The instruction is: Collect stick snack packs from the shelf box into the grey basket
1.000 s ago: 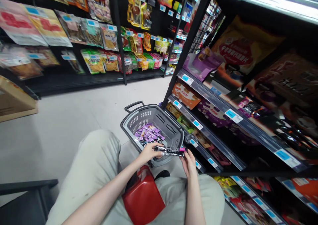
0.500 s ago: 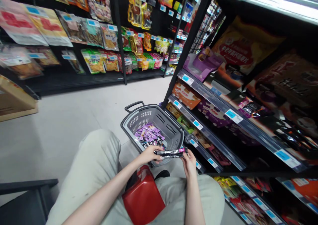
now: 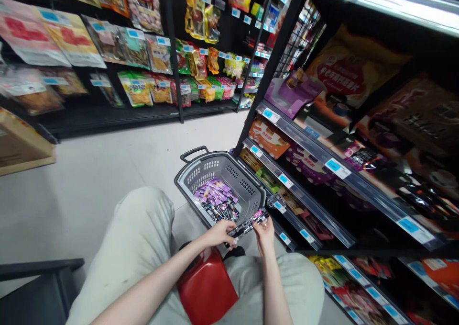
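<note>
Between my two hands, above the near rim of a grey shopping basket, is a slim black stick packet with a pink patch near its right end. My left hand pinches its left end, and the fingers of my right hand close on the right end. The packet slants, its right end farther from me. Whether it is one packet or several stacked together, I cannot tell. Inside the basket lie many purple stick packets and black stick packets, all in a loose heap.
On the right rise shelves of boxed and bagged goods, close to my right hand. A red stool is between my legs. Snack bags fill the shelving across the aisle. A cardboard box sits on the floor at left.
The held packet has tilted from nearly level to a slant. Its left end came down toward me with my left hand, while the right end rose slightly.
</note>
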The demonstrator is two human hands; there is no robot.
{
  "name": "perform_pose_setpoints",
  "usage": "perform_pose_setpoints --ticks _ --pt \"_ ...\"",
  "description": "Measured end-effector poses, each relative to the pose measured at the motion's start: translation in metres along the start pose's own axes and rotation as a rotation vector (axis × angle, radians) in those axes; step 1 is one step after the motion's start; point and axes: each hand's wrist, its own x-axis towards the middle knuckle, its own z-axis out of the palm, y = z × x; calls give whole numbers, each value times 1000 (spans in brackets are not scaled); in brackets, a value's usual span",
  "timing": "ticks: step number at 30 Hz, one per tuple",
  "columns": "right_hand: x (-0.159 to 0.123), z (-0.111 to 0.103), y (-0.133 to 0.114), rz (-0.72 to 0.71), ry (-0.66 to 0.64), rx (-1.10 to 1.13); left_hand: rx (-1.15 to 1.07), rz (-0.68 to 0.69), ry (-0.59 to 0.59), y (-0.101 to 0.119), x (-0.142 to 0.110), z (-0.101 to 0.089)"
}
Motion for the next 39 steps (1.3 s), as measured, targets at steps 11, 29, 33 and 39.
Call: perform_pose_setpoints --ticks 11,29,33,39 --pt "-7 12 -1 122 63 21 175 -1 -42 -12 3 12" --pt "-3 9 -8 106 24 124 -70 -128 -75 6 -8 27" --pt "-2 7 -8 98 6 160 -42 -116 -100 10 -11 27" --pt "-1 7 -4 96 60 211 237 13 38 14 -18 29"
